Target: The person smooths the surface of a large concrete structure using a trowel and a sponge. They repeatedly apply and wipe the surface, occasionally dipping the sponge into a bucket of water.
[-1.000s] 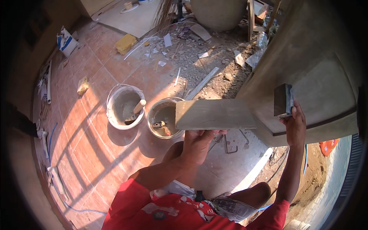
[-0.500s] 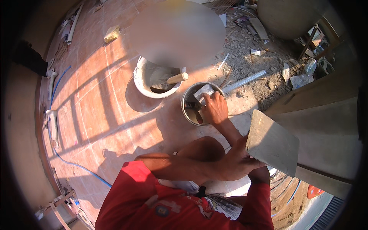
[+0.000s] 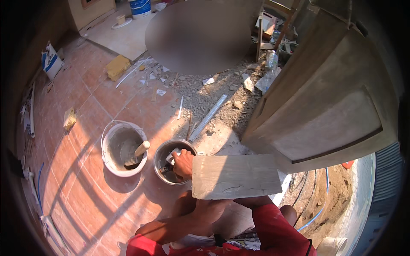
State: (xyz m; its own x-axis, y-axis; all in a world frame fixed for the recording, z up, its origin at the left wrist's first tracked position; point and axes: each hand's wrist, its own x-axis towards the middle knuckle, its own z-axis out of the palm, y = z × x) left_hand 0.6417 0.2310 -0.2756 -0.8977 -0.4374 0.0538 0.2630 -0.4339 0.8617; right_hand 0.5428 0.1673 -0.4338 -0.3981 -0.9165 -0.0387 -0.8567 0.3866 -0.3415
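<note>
My left hand (image 3: 212,208) is closed on a grey rectangular board (image 3: 239,176), gripping it from beneath; the board hides most of the fingers. Its upper face looks smeared with a grey layer. Beyond it, my right hand (image 3: 183,164) reaches into a round metal pot (image 3: 156,170), fingers closed on a pale flat piece (image 3: 172,156) whose kind I cannot make out. A small dark tool (image 3: 164,169) lies inside the pot. To the left stands a white bucket (image 3: 103,149) with grey mortar, from which a wooden handle (image 3: 142,148) sticks out.
Beyond the pot lie a metal strip (image 3: 208,118) and grey rubble (image 3: 200,91). A large brown panel (image 3: 316,111) leans at the right. Yellow blocks (image 3: 118,67) rest on the tiled floor (image 3: 87,111). A blue hose (image 3: 318,217) crosses bare soil at the lower right.
The view has shifted, bringing more of the far floor and the right-hand panel into sight. The board now appears more level. My right hand remains in the pot.
</note>
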